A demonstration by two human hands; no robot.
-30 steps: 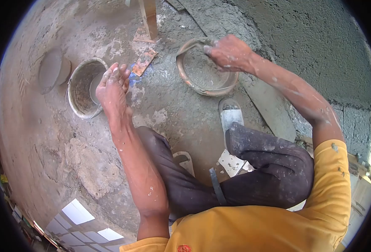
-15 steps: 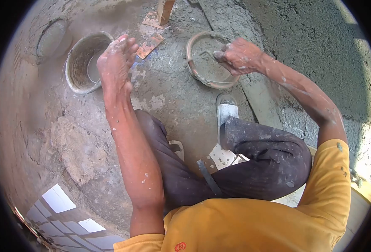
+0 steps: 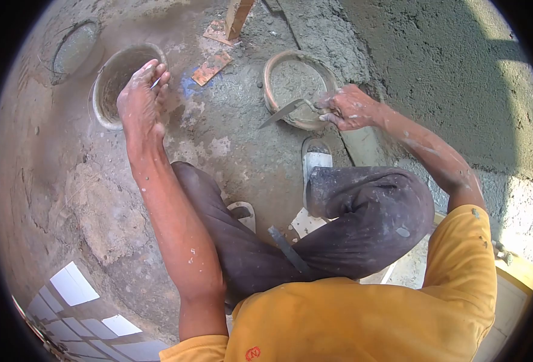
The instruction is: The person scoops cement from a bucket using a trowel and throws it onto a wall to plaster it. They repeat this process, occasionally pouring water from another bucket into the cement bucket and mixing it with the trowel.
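In my right hand (image 3: 352, 108) is the handle of a trowel (image 3: 283, 113), its blade pointing left at the near rim of a round pan (image 3: 268, 90) that holds wet grey mortar. My left hand (image 3: 143, 96) is raised in front of a deep bucket (image 3: 100, 99) and covers part of its rim. Its fingers are curled, with a thin pale edge showing between them; what that is I cannot make out.
A second round container (image 3: 75, 48) stands at the far left. Reddish tile pieces (image 3: 212, 68) lie near a wooden post (image 3: 238, 18). Fresh grey plaster covers the wall (image 3: 441, 78) at the right. White tiles (image 3: 73, 283) show at the lower left.
My left hand has moved left and its fingers have curled. My right hand has come slightly nearer and turned, so the trowel blade now shows outside the pan's near rim.
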